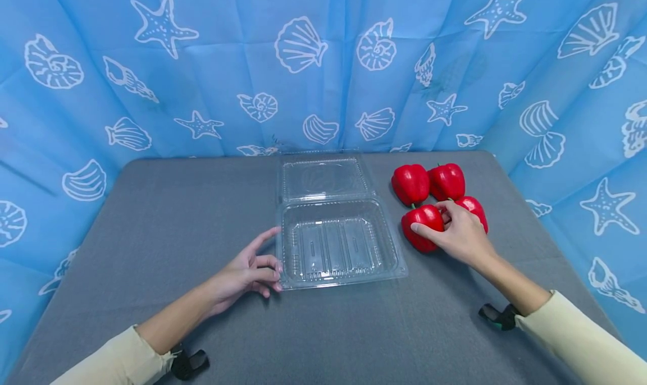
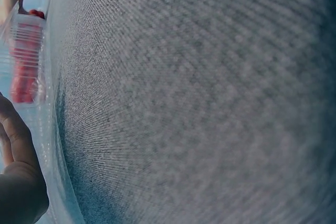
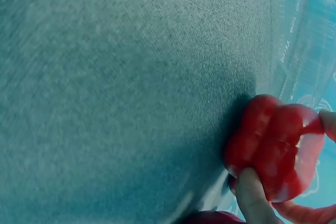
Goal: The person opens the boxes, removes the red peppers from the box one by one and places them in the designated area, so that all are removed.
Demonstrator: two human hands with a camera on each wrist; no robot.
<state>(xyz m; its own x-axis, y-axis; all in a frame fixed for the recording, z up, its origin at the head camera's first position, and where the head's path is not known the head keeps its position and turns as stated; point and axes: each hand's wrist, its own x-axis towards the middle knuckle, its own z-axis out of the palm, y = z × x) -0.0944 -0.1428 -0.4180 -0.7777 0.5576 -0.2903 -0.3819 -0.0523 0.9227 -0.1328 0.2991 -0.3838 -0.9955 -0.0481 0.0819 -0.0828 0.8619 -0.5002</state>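
Observation:
A clear plastic clamshell container (image 1: 331, 281) lies on the grey table with its lid folded back, away from me. My left hand (image 1: 247, 273) is at the container's left edge, fingertips touching it; the left wrist view catches only part of this hand (image 2: 21, 166). Off to the right, my right hand (image 1: 464, 232) holds a red bell pepper (image 1: 420, 228) between thumb and fingers. Fingers press on both sides of this pepper (image 3: 275, 148) in the right wrist view. Behind it sit two more red bell peppers (image 1: 410, 184), (image 1: 447, 182), and another bell pepper (image 1: 474, 208) is partly hidden by the right hand.
Grey cloth covers the table (image 1: 202, 205). A blue curtain (image 1: 212, 76) printed with white shells and starfish hangs along the back and sides. Each wrist wears a black strap, the left strap (image 1: 189, 365) and the right strap (image 1: 500, 316) lying near the cream sleeves.

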